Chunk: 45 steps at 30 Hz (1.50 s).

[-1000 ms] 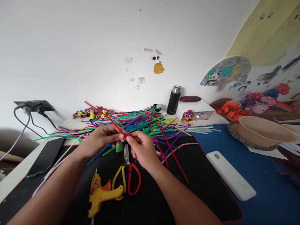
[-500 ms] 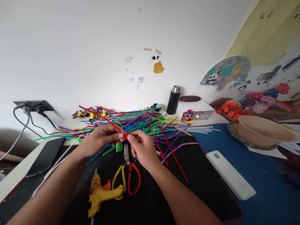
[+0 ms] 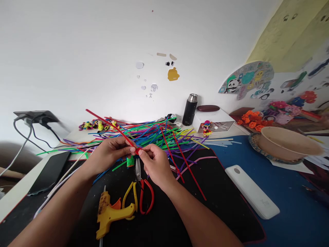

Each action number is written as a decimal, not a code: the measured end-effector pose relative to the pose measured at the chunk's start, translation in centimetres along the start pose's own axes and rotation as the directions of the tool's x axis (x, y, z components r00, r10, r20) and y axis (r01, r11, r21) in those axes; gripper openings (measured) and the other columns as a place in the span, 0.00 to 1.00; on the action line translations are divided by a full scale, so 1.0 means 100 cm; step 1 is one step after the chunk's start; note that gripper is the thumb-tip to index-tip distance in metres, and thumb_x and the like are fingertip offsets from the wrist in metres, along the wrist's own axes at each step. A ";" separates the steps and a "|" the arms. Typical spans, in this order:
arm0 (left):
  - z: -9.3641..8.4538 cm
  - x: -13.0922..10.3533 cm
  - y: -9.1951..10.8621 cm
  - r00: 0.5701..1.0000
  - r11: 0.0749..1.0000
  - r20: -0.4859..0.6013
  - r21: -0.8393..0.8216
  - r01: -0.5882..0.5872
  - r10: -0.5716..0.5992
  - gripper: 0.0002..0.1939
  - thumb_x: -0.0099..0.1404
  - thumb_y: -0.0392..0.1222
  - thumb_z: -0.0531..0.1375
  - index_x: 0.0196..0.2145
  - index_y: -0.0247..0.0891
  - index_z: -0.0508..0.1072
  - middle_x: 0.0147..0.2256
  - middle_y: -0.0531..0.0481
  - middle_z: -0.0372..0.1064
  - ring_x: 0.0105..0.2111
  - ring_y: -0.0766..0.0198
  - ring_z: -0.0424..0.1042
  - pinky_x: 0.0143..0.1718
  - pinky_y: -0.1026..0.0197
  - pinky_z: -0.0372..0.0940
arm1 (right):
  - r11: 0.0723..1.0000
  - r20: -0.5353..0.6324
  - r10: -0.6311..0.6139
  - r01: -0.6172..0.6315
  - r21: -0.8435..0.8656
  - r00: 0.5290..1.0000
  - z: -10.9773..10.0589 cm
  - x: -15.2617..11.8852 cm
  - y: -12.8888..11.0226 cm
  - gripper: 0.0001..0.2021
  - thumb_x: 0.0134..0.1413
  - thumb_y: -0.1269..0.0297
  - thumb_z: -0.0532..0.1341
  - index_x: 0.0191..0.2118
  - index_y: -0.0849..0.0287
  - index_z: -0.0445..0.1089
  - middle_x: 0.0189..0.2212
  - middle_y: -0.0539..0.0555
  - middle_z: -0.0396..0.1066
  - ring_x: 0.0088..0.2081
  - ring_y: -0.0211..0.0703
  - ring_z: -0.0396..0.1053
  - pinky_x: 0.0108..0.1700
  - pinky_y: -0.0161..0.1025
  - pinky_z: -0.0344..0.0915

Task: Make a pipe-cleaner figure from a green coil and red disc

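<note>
A pale wall (image 3: 89, 51) rises behind the worktop, where a black mat (image 3: 205, 219) lies over a blue surface (image 3: 241, 154), as I watch from a distance through the head camera. A loose heap of colored stems (image 3: 149, 135) spreads along the mat's far edge, with a black bottle (image 3: 189, 113) standing behind its right end and a tan bowl (image 3: 290, 144) farther right. My left hand (image 3: 110, 154) and right hand (image 3: 156, 166) meet near the middle, just in front of the heap. A yellow glue gun (image 3: 110, 214) lies on the mat nearer me; beside it are red-handled scissors (image 3: 138, 169), blades pointing toward the heap, and a yellow-handled tool (image 3: 135, 195) (its working end is hard to make out). Between the thumb and fingers of my left hand I pinch a red stem (image 3: 110, 125), its free end slanting up and left over the heap. A green piece (image 3: 130, 161) sits just below the fingertips. My right hand's thumb and fingers press on a small red round piece (image 3: 138, 151), partly covered, at the stem's near end.
</note>
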<state>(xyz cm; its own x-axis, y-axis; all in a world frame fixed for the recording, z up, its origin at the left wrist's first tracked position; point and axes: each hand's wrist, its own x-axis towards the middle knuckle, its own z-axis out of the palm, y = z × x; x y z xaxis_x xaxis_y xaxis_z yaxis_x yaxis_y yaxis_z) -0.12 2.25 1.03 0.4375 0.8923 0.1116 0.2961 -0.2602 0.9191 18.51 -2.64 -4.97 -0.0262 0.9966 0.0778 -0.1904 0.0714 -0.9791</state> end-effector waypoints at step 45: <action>0.002 -0.001 -0.002 0.999 0.988 -0.037 -0.152 0.007 -0.013 0.14 0.55 0.50 0.80 0.32 0.39 0.86 0.26 0.49 0.77 0.27 0.63 0.73 0.28 0.65 0.69 | 0.999 0.055 -0.026 0.024 0.031 0.998 0.000 -0.002 -0.005 0.14 0.62 0.50 0.67 0.34 0.54 0.69 0.20 0.42 0.61 0.17 0.33 0.54 0.20 0.34 0.48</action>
<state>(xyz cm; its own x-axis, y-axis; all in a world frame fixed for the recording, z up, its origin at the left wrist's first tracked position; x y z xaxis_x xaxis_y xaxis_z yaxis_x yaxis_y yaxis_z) -0.08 2.20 0.75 0.4017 0.9087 0.1136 0.1667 -0.1945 0.9666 18.64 -2.86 -4.48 -0.0747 0.9908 0.1132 -0.2210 0.0942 -0.9707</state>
